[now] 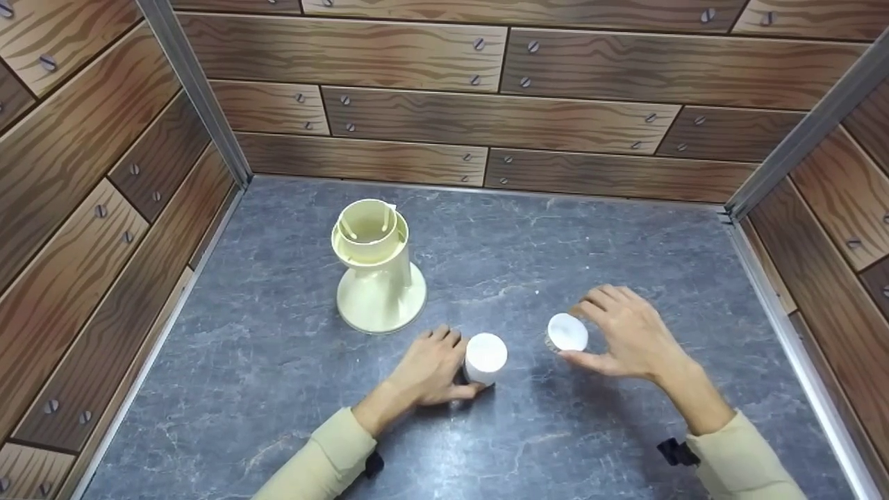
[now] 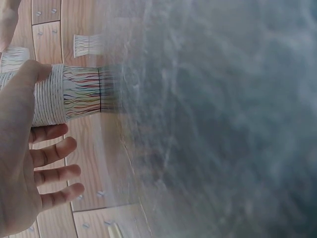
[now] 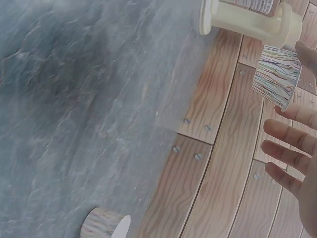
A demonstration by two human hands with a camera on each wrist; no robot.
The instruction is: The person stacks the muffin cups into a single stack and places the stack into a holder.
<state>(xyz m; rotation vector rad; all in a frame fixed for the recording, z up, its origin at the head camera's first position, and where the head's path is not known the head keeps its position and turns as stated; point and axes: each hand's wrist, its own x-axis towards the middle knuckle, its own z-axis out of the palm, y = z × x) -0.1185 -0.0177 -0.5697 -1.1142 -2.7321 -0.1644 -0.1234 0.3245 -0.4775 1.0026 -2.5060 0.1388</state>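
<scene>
The gray marbled tabletop point(image 1: 278, 389) is bounded at the back and sides by wood-print panels point(image 1: 417, 62); both hands are well apart from these edges. A gap separates the nested paper-cup stack point(image 1: 486, 354) from the held paper cup point(image 1: 567, 333). The stack stands on the tabletop, long axis vertical, mouths up. The held cup is above the surface, mouth up. The left hand point(image 1: 432, 368) grasps the stack between thumb and fingers; the right hand point(image 1: 628, 337) pinches the single cup at its rim. Count: one stack, number of cups indeterminable; one held cup; one standing cup point(image 3: 100, 224), mouth up; one cream stand point(image 1: 378, 305), upright, behind the left hand.
</scene>
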